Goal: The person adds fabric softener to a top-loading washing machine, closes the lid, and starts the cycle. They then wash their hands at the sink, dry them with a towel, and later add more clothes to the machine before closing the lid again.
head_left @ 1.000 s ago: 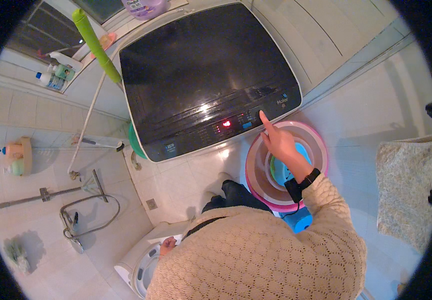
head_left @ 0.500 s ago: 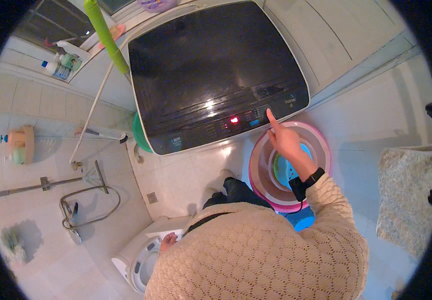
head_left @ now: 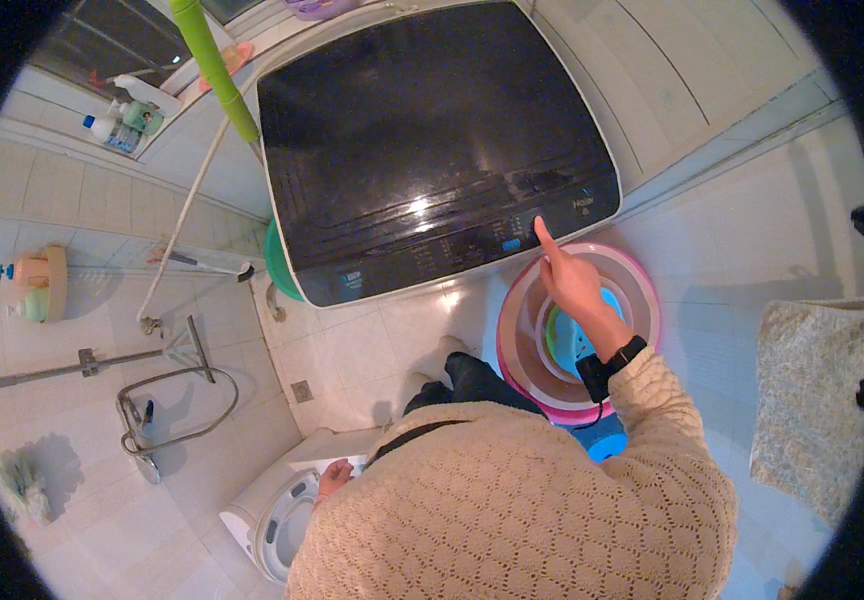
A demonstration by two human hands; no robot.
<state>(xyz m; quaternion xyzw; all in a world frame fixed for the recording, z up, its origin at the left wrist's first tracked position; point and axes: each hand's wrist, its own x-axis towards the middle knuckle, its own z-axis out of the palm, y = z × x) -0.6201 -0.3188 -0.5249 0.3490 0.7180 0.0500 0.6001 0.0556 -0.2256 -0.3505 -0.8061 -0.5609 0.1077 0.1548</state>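
Observation:
A top-loading washing machine (head_left: pixel 422 130) with a black lid stands ahead of me. My right hand (head_left: pixel 574 283) points at the right part of its dark control panel (head_left: pixel 452 252), index fingertip on or just over the panel. The other fingers are curled and hold nothing. A small blue label (head_left: pixel 511 244) sits left of that fingertip. My left hand (head_left: pixel 333 478) hangs low by my side, beside the white toilet (head_left: pixel 272 515). Its fingers look loosely curled and nothing shows in them; my sweater hides part of it.
Nested pink-rimmed basins (head_left: pixel 642 285) stand under my right forearm, near a blue container (head_left: pixel 602 437). A green basin (head_left: pixel 279 262) is left of the machine. A green pole (head_left: pixel 214 70) leans there. A shower hose (head_left: pixel 222 425) and towel (head_left: pixel 812 395) hang at the sides.
The red lit digits on the control panel have gone dark. My right fingertip stays at nearly the same spot, and my left hand has barely moved.

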